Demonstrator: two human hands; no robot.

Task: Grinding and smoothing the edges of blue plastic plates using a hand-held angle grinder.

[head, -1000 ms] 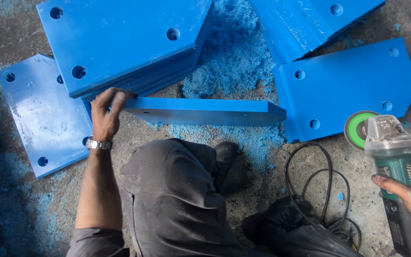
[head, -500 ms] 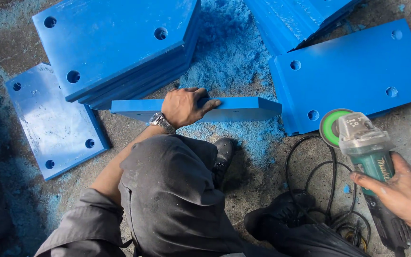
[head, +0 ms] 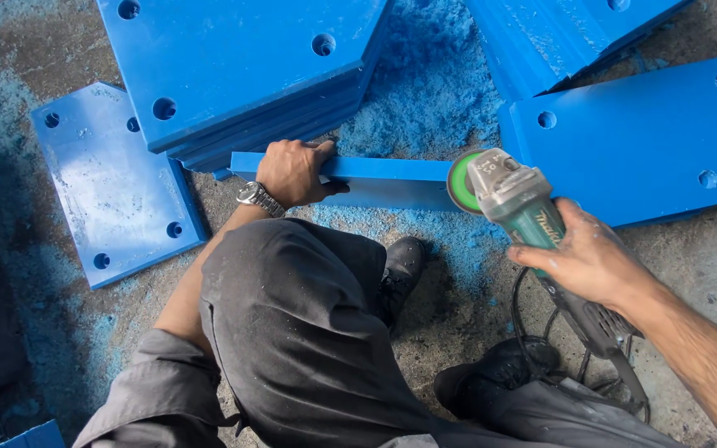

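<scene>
My left hand (head: 290, 172) clamps the blue plastic plate (head: 392, 178) that stands on edge at the centre of the frame; the grip is closed over its top edge, so the plate stays upright and does not tip. A wristwatch (head: 255, 195) sits on that wrist. My right hand (head: 587, 259) is closed around the body of the angle grinder (head: 533, 216), right of centre. The grinder's green disc (head: 460, 181) sits against the right end of the upright plate, facing it, so that the disc meets the edge square. The power cord (head: 541, 332) trails to the lower right, clear of the disc.

I squat over the work; my knee (head: 292, 290) fills the lower centre and a black shoe (head: 400, 265) is planted just below the plate.

The surface is a bare concrete floor (head: 690, 249), dusted with blue shavings (head: 425, 91). A stack of drilled blue plates (head: 242, 66) lies at the upper left, touching the upright plate's far side. A single plate (head: 109, 182) lies flat at the left, and another plate (head: 641, 141) at the right.
</scene>
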